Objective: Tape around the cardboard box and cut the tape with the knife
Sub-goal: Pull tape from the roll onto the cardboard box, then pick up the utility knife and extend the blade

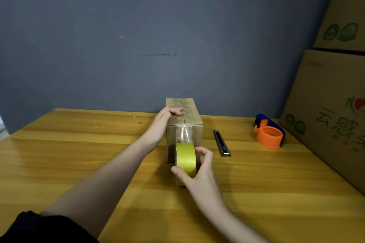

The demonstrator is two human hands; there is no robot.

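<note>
A small brown cardboard box (pixel 194 122) stands on the wooden table (pixel 79 154), its long side pointing away from me. My left hand (pixel 162 124) presses on its top left edge, fingers laid flat over the top. My right hand (pixel 199 171) grips a yellow tape roll (pixel 185 159) just in front of the box's near face. A clear strip of tape (pixel 184 134) runs from the roll up the near face to the taped top seam. A black knife (pixel 221 143) lies on the table to the right of the box, untouched.
An orange and blue tape dispenser (pixel 269 134) sits at the right of the table. Large printed cardboard boxes (pixel 331 108) are stacked along the right edge. A grey wall stands behind the table.
</note>
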